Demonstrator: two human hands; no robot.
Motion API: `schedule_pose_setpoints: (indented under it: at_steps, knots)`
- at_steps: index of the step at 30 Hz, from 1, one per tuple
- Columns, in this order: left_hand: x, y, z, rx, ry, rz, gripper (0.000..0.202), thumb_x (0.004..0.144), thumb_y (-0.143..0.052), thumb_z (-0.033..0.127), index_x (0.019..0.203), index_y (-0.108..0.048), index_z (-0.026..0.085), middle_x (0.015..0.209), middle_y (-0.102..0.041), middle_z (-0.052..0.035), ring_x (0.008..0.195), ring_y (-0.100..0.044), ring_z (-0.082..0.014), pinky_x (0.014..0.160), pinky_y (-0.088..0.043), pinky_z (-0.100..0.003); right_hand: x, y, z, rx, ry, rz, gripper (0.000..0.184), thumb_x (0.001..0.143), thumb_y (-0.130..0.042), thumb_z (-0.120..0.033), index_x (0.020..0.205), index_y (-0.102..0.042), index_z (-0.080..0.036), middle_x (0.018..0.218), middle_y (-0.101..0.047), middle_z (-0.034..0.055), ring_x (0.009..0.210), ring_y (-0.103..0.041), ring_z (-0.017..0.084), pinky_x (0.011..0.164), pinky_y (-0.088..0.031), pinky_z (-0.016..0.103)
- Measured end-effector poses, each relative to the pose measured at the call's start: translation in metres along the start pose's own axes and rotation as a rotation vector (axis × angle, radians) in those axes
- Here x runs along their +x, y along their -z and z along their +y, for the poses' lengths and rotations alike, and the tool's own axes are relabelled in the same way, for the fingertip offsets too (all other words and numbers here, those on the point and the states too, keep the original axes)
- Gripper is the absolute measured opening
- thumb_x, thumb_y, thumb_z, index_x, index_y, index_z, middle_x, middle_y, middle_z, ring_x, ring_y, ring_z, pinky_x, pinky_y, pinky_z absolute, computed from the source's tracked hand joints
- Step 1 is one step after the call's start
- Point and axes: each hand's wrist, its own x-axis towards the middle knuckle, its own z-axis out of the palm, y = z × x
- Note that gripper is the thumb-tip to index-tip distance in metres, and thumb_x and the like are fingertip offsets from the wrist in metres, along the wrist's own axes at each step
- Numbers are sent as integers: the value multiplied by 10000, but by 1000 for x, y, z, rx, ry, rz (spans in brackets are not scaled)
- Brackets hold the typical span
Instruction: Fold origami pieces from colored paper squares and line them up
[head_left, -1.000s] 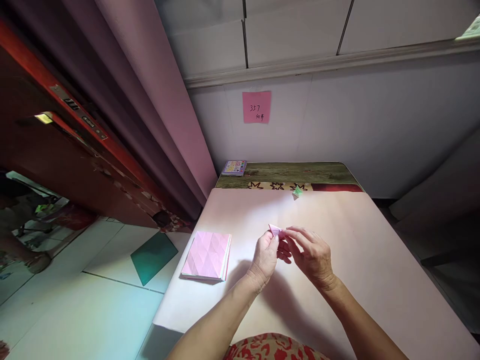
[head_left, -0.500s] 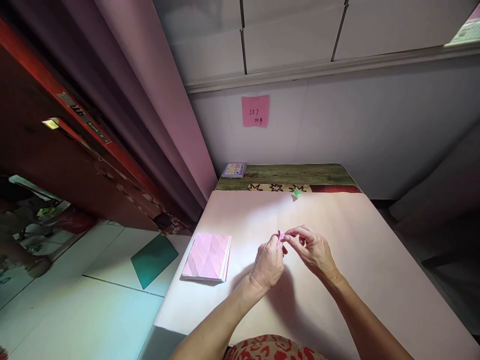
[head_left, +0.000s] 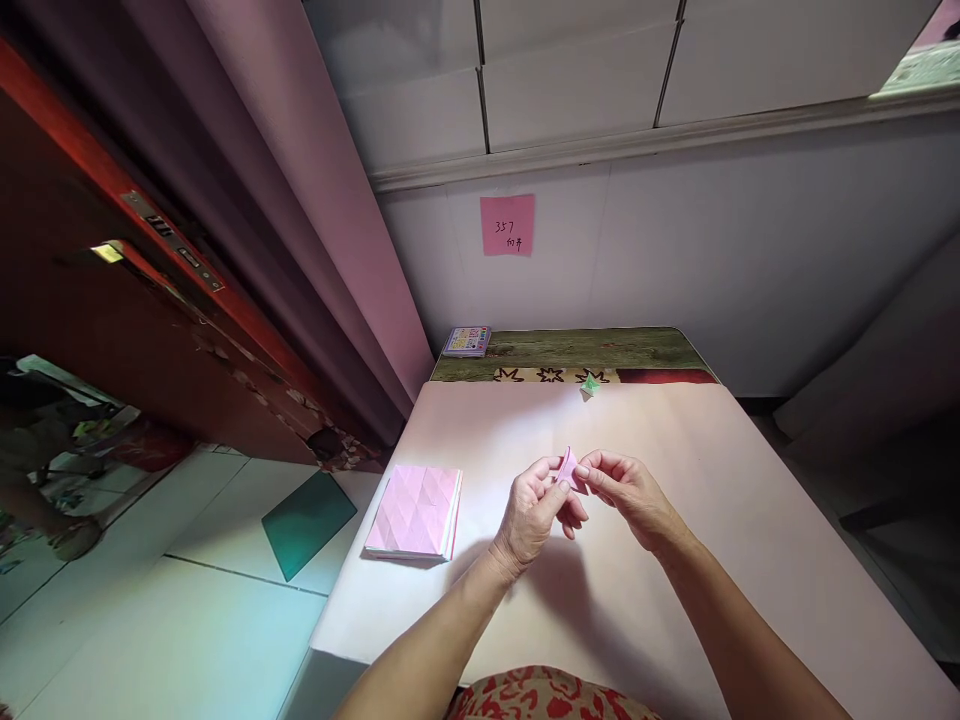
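As the left hand (head_left: 529, 515) rolled over, its thumb came up on top and more of the pink paper (head_left: 569, 468) showed. Half a second before, the back of that hand had faced up and hidden most of the paper. Now a thin point stood up above the left thumb, and a wider bit showed beside the right hand (head_left: 634, 495). This seemed to mean that the paper was being turned so another part of it could be worked, but the folds were too small to make out.

The left hand gripped the paper between thumb and fingers, with its lower fingers loosely bent. The right hand pinched the paper's right side with thumb and first finger. The hands leaned in toward each other, with the paper between them, over the table (head_left: 720, 480). Left of the left hand lay the stack (head_left: 416, 512), just as before. Past both hands sat a green shape (head_left: 590, 385).
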Motion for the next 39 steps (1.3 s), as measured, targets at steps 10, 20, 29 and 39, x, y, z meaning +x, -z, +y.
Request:
schedule_pose_setpoints:
  at_steps: [10, 20, 29, 39]
  knots:
    - [2, -3, 5, -391, 90, 5, 455, 818, -651, 467, 1100, -528, 132, 617, -667, -41, 468, -583, -148, 423, -460, -234, 2, -2, 7, 111, 28, 14, 374, 806, -680, -539, 706, -570, -195, 590, -475, -36, 542, -375, 105, 526, -344, 246]
    - [6, 0, 4, -489, 221, -9, 372, 807, -669, 425, 1049, -552, 169, 576, -626, 9, 410, -552, -119, 371, -377, -195, 3, -3, 8, 162, 0, -40, 381, 797, -682, -558, 734, -561, -202, 607, -465, -42, 534, -363, 101, 528, -322, 249]
    - [1, -4, 12, -150, 118, 76, 523, 736, -758, 483, 1068, -554, 134, 544, -635, 4, 386, -509, -106, 384, -385, -205, 1, -2, 8, 170, -39, -53, 362, 812, -687, -531, 740, -562, -200, 585, -455, -53, 548, -371, 102, 540, -289, 247]
    - [0, -5, 10, -259, 174, 111, 433, 648, -837, 386, 902, -602, 126, 550, -627, 1, 413, -515, -89, 397, -388, -191, -2, 1, 6, 155, -51, -82, 377, 796, -694, -543, 725, -573, -193, 641, -521, -22, 568, -368, 107, 547, -279, 257]
